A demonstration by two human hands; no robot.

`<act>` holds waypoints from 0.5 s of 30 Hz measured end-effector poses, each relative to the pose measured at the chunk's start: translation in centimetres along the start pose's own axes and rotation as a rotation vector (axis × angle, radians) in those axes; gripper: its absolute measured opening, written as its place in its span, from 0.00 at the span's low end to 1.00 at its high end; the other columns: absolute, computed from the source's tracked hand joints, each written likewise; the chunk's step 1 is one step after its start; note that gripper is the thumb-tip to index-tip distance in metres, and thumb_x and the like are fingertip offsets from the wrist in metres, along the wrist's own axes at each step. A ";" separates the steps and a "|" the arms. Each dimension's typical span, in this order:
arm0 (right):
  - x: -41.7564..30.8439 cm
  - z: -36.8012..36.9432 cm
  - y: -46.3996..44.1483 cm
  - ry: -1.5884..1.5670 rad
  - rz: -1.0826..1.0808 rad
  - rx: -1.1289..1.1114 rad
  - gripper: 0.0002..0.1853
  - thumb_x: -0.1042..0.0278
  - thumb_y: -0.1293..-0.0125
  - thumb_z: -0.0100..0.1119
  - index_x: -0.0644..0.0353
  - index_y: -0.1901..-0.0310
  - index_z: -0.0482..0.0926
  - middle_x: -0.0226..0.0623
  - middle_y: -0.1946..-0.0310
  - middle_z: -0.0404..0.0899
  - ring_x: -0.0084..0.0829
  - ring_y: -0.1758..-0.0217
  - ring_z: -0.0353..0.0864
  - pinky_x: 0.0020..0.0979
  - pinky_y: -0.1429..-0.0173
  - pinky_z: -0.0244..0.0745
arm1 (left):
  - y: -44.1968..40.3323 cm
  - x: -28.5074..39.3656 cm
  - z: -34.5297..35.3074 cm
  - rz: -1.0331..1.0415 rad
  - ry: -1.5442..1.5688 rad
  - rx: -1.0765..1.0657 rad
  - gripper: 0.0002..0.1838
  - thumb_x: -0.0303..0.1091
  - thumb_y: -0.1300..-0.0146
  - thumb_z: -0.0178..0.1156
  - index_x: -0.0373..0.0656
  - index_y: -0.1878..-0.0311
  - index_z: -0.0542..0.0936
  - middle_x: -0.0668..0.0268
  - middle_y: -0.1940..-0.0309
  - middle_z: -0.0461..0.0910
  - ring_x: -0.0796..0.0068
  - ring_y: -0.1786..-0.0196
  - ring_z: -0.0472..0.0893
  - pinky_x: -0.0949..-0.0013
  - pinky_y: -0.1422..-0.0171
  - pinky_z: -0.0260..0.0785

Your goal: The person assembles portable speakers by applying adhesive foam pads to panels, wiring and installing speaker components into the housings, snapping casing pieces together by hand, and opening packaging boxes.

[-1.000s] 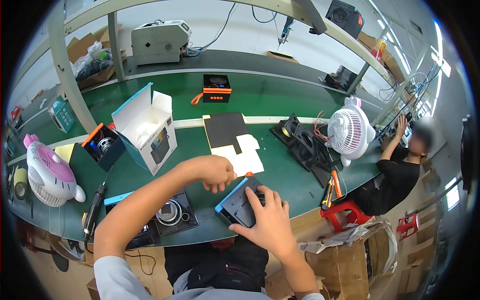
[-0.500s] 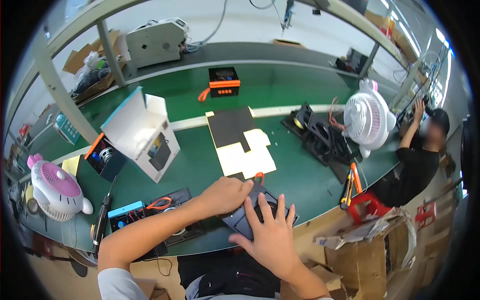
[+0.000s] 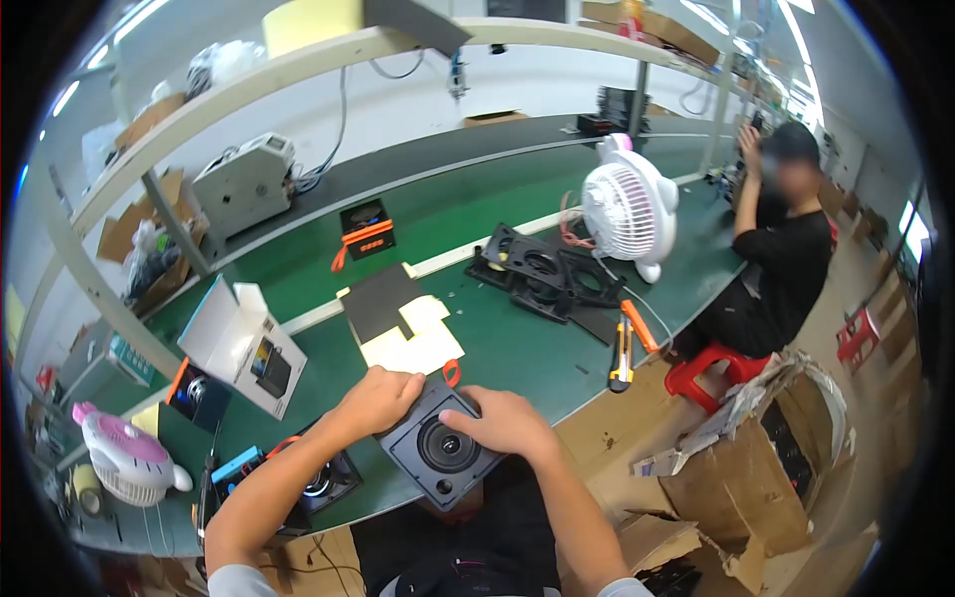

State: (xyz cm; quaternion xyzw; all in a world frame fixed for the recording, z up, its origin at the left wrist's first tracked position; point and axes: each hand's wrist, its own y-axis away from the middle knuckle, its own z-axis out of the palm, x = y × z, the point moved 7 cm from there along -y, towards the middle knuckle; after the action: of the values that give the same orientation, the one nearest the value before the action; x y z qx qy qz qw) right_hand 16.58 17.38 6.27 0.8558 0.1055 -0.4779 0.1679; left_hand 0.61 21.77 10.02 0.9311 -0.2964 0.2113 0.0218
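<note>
A dark square speaker box (image 3: 446, 450) with a round black cone and a small port hole is tilted up at the bench's front edge. My left hand (image 3: 382, 400) is closed on its upper left corner, fingers curled over the edge. On the upper right side, my right hand (image 3: 505, 422) grips the box with the thumb across the front near the cone; its other fingers are mostly hidden behind. An orange strap loop (image 3: 452, 372) sticks out just above the box. Beyond it lie yellow sheets (image 3: 413, 346) and a dark sheet (image 3: 382, 301).
Black plastic frames (image 3: 542, 269), a white fan (image 3: 627, 211) and a utility knife (image 3: 622, 360) lie to the right. An opened white box (image 3: 261, 360), a pink-and-white fan (image 3: 124, 453) and another speaker part (image 3: 333, 486) stand left. A person (image 3: 786, 249) sits at far right.
My right hand has gone from spread flat over the speaker box to gripping its side. The box has tilted so its cone shows. The view has swung right.
</note>
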 end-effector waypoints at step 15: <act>2.3 -3.3 5.0 -0.820 -0.590 0.355 0.49 0.64 0.38 0.76 0.60 0.22 0.55 0.39 0.35 0.68 0.32 0.30 0.69 0.36 0.25 0.61 | 1.7 6.2 1.7 -0.006 0.934 0.761 0.55 0.49 0.49 0.76 0.41 0.22 0.58 0.54 0.39 0.75 0.61 0.37 0.76 0.58 0.29 0.66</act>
State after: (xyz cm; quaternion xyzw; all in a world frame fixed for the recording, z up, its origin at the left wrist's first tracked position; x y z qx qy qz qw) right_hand 22.08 14.15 6.89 0.5483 0.1849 -0.8103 -0.0932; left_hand 4.86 16.75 10.79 0.6831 -0.1564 0.6892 -0.1844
